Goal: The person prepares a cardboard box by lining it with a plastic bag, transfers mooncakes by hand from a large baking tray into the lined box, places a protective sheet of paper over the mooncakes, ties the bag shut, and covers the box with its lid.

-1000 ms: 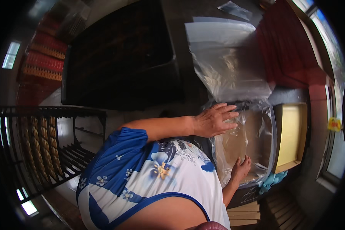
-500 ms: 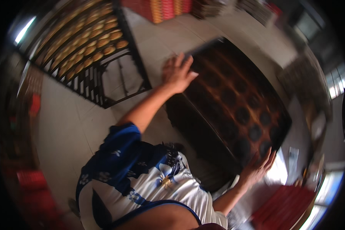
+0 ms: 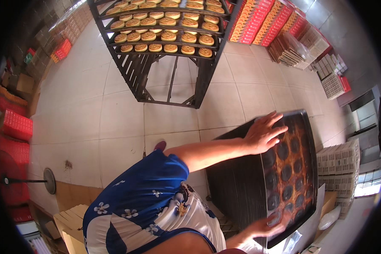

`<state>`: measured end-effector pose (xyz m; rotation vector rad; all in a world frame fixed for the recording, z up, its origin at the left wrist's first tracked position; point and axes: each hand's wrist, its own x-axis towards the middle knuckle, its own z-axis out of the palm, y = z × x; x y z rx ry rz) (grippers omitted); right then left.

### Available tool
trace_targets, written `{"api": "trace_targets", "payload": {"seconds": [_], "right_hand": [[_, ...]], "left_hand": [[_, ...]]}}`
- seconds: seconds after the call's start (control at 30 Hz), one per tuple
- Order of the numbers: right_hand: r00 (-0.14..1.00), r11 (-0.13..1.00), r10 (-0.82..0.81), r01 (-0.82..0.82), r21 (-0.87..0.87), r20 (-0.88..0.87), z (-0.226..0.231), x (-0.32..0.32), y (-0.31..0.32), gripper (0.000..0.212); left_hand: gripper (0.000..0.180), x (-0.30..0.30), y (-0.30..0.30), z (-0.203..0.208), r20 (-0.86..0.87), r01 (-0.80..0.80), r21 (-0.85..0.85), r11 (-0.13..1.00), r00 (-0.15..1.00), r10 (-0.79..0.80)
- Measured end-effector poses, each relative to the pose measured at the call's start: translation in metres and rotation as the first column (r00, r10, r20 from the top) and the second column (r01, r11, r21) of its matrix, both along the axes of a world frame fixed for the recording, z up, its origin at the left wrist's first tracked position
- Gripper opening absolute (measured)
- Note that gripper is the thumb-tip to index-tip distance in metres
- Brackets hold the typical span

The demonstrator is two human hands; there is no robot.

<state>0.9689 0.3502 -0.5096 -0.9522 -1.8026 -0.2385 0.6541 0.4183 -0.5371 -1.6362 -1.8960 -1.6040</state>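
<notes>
A dark baking tray [image 3: 298, 169] with rows of round black marks and brown streaks lies on top of a tall stack of black trays [image 3: 237, 186] at my right. My left hand [image 3: 264, 134] is open, its fingers spread over the top tray's far left part. At the near end of that tray, my right hand [image 3: 269, 226] is smeared by motion. Whether it grips the rim I cannot tell. Ahead, a dark metal rack [image 3: 135, 84] holds several trays of round golden pastries [image 3: 169, 36], out of reach of both hands.
Red patterned boxes [image 3: 258, 21] and flattened cartons stand at the far right. Pale stacked crates [image 3: 338, 165] rise beyond the tray stack. Red crates [image 3: 17, 125] line the left side, near a round metal disc on a rod [image 3: 49, 181] and an open cardboard box [image 3: 72, 220].
My view has swung left, so the rack now appears ahead and the tray stack farther right. Both hands remain near opposite ends of the top tray.
</notes>
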Motion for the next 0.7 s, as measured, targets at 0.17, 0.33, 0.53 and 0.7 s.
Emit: {"api": "trace_targets", "payload": {"seconds": [0.17,0.33,0.53,0.7], "right_hand": [[0.706,0.28,0.546,-0.662,-0.696,-0.452,-0.005,-0.217,-0.037,0.024],[0.559,-0.419,0.217,-0.687,-0.594,-0.8,-0.063,-0.471,-0.025,0.049],[0.513,-0.514,-0.478,-0.822,-0.246,-0.713,-0.175,-0.723,-0.008,0.046],[0.157,-0.412,-0.592,-0.902,0.129,-0.79,-0.179,-0.777,-0.011,0.049]], "left_hand": [[0.058,-0.092,-0.123,-0.045,0.29,-0.222,0.101,0.97,0.939,0.185],[0.051,-0.27,-0.311,-0.212,0.403,-0.572,-0.174,0.802,0.701,0.588],[0.029,-0.387,-0.528,-0.25,0.608,-0.689,-0.378,0.619,0.319,0.727],[0.023,-0.461,-0.553,-0.211,0.841,-0.623,-0.411,0.666,0.023,0.541]]}}
